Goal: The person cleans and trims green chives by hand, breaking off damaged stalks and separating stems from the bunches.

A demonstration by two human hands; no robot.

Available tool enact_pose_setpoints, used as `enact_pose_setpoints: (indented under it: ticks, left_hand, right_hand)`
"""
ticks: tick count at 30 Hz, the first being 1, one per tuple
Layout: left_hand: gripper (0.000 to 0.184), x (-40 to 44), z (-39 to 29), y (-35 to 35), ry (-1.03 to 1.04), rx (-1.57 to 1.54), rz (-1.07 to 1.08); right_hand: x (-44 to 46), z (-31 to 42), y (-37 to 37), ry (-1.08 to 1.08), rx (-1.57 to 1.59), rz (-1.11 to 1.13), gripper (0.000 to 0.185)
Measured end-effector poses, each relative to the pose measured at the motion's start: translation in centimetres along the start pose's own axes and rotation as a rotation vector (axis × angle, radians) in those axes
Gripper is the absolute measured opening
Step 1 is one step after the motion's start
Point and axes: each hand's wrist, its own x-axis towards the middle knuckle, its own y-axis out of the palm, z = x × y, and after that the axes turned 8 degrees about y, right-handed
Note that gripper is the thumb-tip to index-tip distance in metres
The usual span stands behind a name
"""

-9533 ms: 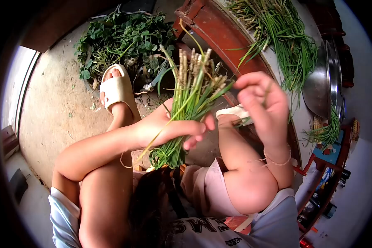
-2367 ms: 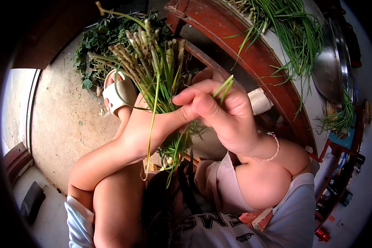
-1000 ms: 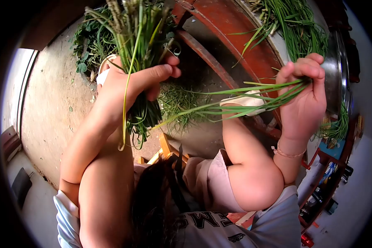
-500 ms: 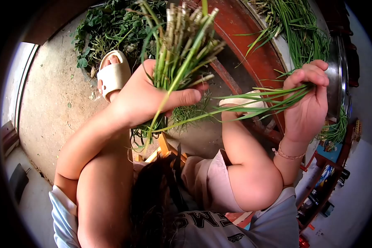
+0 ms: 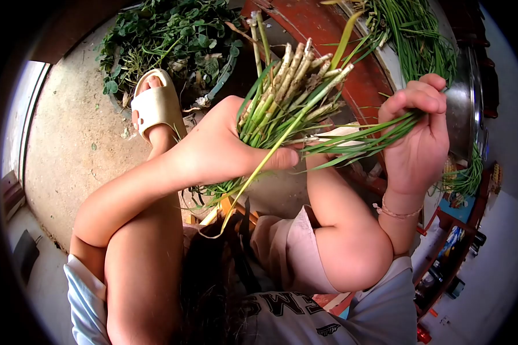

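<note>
My left hand [image 5: 221, 146] is wrapped round a thick bundle of green stalks [image 5: 288, 98], whose pale, brownish cut ends point up and to the right. A long yellowish blade hangs from the bundle across my thumb. Raised at the right, my right hand [image 5: 414, 129] grips a thin bunch of long green leaves [image 5: 365, 141] between bent fingers and palm. These leaves stretch left towards the bundle, and their tips lie close to its lower right side.
A pile of broad-leaved greens [image 5: 172, 43] lies on the floor beyond my sandalled foot. More long greens [image 5: 417, 46] rest on the red-edged table [image 5: 305, 26], beside a metal basin [image 5: 466, 103]. A rack of small items [image 5: 443, 259] stands at the right.
My left hand has turned and carried the bundle rightwards, nearer to my right hand. The right hand, still gripping the thin leaves, has shifted slightly left.
</note>
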Motion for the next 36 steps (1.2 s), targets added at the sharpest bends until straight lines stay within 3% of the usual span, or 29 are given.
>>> enact_pose_setpoints:
  ticks: [4, 7, 15, 16, 20, 23, 27, 28, 29, 32, 35, 36]
  left_hand:
    - [0.017, 0.2, -1.9, 0.1, -0.149, -0.041, -0.08]
    - [0.017, 0.5, -2.0, 0.3, -0.139, -0.072, -0.104]
    - [0.019, 0.7, -2.5, 1.0, -0.095, -0.121, -0.096]
    - [0.021, 0.7, -1.4, 1.2, 0.062, -0.176, -0.133]
    - [0.022, 0.5, -2.5, 0.7, -0.073, -0.19, -0.108]
    - [0.02, 0.4, -2.6, 0.5, -0.056, -0.173, -0.158]
    - [0.014, 0.2, -2.1, -0.1, -0.098, -0.152, -0.171]
    - [0.012, 0.3, -1.8, 0.3, 0.03, -0.129, -0.232]
    - [0.012, 0.4, -1.9, 0.2, 0.032, -0.129, -0.23]
    - [0.009, 0.2, -2.1, -0.3, -0.03, -0.233, -0.233]
    - [0.014, 0.4, -2.4, 0.4, 0.006, -0.395, -0.29]
    - [0.012, 0.5, -2.5, 0.5, -0.005, -0.503, -0.281]
  right_hand:
    - [0.1, -0.3, -0.2, 0.043, -0.03, 0.08, 0.022]
    - [0.1, -1.0, 0.8, 0.057, -0.115, -0.056, 0.01]
    - [0.6, -2.2, 0.6, 0.148, -0.178, -0.016, 0.012]
    - [0.6, -2.3, 0.6, 0.164, -0.177, -0.009, 0.013]
    - [0.7, -2.6, 0.7, 0.187, -0.205, -0.015, 0.013]
    - [0.7, -2.6, 0.4, 0.19, -0.215, 0.003, 0.012]
    - [0.7, -3.1, -0.4, 0.148, -0.376, -0.006, 0.018]
    - [0.7, -3.2, -0.6, 0.123, -0.458, -0.014, 0.022]
    - [0.6, -3.3, -0.9, 0.121, -0.46, -0.014, 0.022]
    - [0.6, -3.7, -1.6, 0.083, -0.473, -0.032, 0.048]
    - [0.6, -3.3, -1.5, 0.208, -0.617, -0.07, 0.04]
    - [0.6, -3.8, -0.9, 0.181, -0.632, -0.175, 0.044]
